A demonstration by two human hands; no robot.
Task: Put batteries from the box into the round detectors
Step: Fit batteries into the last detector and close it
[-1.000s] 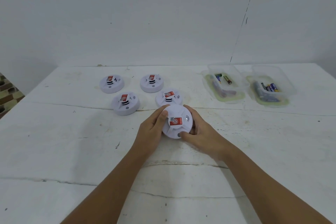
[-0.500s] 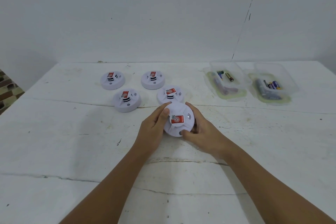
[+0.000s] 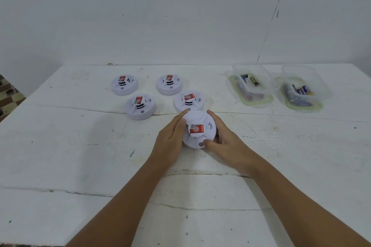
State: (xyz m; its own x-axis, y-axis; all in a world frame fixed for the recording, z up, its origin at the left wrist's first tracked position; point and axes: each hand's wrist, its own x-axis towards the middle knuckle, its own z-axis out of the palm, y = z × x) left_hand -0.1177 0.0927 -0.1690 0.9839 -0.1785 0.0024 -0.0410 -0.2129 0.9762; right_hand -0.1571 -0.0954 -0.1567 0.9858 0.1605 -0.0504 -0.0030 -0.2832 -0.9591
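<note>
Head view shows left hand and right hand with fingers curled around the nearest detector at table centre, probably to open it; battery boxes lie at two o'clock.

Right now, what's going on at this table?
A person grips one round white detector between both hands, the left hand on one side and the right hand on the other. Four more detectors sit on the white table just beyond it. Two clear boxes holding batteries stand at the far right, out of the hands' grasp. No battery is in hand yet.
</note>
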